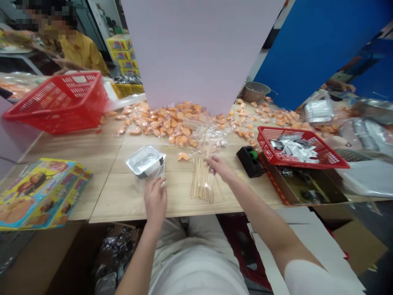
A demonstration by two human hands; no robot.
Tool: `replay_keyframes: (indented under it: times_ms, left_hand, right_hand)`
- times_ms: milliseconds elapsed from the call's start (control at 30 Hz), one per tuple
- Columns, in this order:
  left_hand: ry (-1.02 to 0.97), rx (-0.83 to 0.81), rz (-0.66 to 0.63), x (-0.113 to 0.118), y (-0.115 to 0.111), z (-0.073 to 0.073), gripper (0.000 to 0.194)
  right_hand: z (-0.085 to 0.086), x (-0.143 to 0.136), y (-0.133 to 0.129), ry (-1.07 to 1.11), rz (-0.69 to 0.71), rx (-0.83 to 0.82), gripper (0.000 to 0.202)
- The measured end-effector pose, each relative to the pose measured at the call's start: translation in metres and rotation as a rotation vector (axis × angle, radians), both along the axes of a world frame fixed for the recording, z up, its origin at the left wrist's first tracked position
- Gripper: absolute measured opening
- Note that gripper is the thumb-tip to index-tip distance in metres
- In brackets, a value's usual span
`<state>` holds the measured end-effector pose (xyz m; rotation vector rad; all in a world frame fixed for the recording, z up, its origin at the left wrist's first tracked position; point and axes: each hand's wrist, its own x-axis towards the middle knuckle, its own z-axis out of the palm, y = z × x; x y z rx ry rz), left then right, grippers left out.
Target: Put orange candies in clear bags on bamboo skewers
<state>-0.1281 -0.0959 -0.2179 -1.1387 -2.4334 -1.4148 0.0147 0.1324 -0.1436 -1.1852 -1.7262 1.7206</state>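
My left hand (156, 197) has its fingers curled on a clear plastic bag (159, 171) just in front of the stacked foil trays (144, 160). Thin wooden skewers (201, 180) lie in a loose bundle on the table before me. At the bundle's upper right, my right hand (218, 167) pinches at the skewers; how many it grips is hidden. One orange bagged piece (183, 156) lies between the trays and the skewers. Behind them is a heap of similar orange pieces (172, 123) in clear wrappers.
A black tape dispenser (250, 162) and a red basket of silver packets (302, 148) stand to the right. On the left are a larger red basket (66, 106) and a colourful printed box (39, 192). A pale panel (202, 53) rises behind; a person in yellow (82, 51) works beyond.
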Motion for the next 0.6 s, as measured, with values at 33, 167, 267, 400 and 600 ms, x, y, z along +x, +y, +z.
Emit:
replay_keyframes:
  times_ms: [33, 167, 267, 400, 600]
  left_hand:
    - [0.076, -0.039, 0.076, -0.007, -0.006, -0.001, 0.025]
    - [0.184, -0.186, 0.41, -0.02, -0.025, -0.002, 0.037]
    - [0.141, -0.234, 0.525, -0.03, -0.033, -0.006, 0.052]
    - [-0.01, -0.278, 0.449, -0.05, -0.038, -0.015, 0.049]
    - [-0.056, -0.029, 0.229, -0.038, -0.032, -0.017, 0.029]
  right_hand:
    - [0.009, -0.012, 0.019, 0.029, -0.042, 0.017, 0.015]
    - [0.018, -0.043, 0.046, 0.07, -0.095, -0.008, 0.018]
    - [-0.007, -0.037, 0.01, 0.031, 0.034, -0.073, 0.02]
    - [-0.043, -0.004, -0.053, -0.002, 0.38, -0.224, 0.02]
    - [-0.049, 0.013, -0.089, 0.052, 0.479, -0.303, 0.029]
